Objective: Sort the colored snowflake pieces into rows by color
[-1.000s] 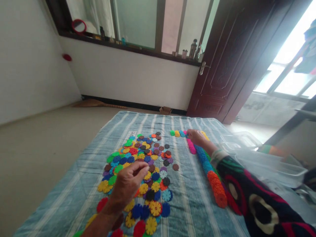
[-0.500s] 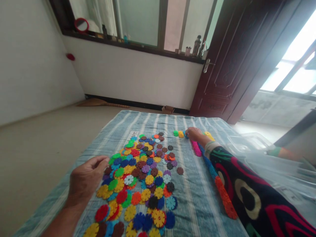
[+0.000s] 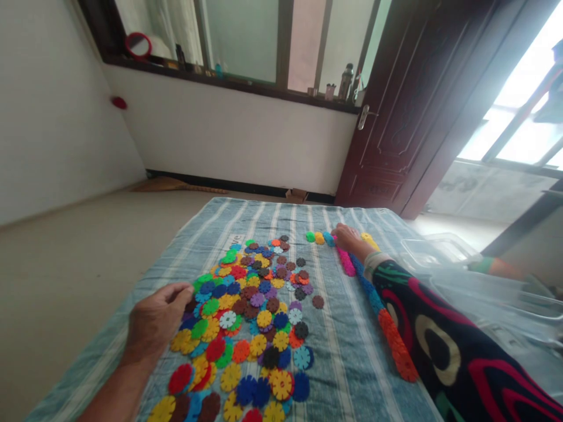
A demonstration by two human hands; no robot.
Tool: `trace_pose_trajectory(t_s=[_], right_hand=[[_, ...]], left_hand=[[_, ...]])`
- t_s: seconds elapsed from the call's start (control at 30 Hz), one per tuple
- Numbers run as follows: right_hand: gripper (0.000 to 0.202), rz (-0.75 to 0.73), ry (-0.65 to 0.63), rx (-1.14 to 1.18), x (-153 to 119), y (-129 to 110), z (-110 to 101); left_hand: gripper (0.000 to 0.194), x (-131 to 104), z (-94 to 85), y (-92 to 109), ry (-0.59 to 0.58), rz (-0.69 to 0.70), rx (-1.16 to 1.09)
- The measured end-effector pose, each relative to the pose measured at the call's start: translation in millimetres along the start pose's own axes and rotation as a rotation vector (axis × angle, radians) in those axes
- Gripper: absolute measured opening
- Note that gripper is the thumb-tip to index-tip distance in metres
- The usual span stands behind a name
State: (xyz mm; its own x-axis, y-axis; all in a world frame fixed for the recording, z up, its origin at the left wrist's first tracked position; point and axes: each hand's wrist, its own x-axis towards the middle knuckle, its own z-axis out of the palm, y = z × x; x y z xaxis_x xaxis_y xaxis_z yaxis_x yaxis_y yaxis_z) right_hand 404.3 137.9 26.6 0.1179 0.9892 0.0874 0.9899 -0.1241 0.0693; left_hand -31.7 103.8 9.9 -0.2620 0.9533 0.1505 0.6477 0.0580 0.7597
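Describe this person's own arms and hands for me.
The left hand and right hand are bare. The left forearm is uncovered as far as it shows; on the right, a dark sleeve bears magenta bands, cream rings, green patches and a pale cuff.

A second ago I had the left hand (image 3: 156, 316) over the middle of the disc pile (image 3: 257, 299); now I see it out at the pile's left side, toward the striped cloth's (image 3: 341, 357) left edge, with a pale disc (image 3: 227, 319) uncovered. The right sleeve (image 3: 453, 346) now hides the green row and dark red row that showed nearer the right edge.
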Motion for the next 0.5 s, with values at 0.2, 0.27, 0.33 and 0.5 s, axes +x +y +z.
trace_pose_trajectory(t_s=[0.2,0.27,0.33,0.5], right_hand=[[0.018,-0.031,0.028,0.011,-2,-7,2],[0.022,-0.03,0.046,0.025,-4,-8,-1],[0.024,-0.018,0.049,0.039,-9,-8,-7],[0.025,-0.032,0.007,0.073,-34,-4,-27]], left_hand=[[0.02,4,1.6,-8,-0.033,0.027,0.05],[0.02,4,1.7,-7,-0.03,0.041,0.053],[0.019,4,2.3,-4,-0.039,0.038,0.043],[0.021,11,9.4,-9,-0.011,0.064,0.146]])
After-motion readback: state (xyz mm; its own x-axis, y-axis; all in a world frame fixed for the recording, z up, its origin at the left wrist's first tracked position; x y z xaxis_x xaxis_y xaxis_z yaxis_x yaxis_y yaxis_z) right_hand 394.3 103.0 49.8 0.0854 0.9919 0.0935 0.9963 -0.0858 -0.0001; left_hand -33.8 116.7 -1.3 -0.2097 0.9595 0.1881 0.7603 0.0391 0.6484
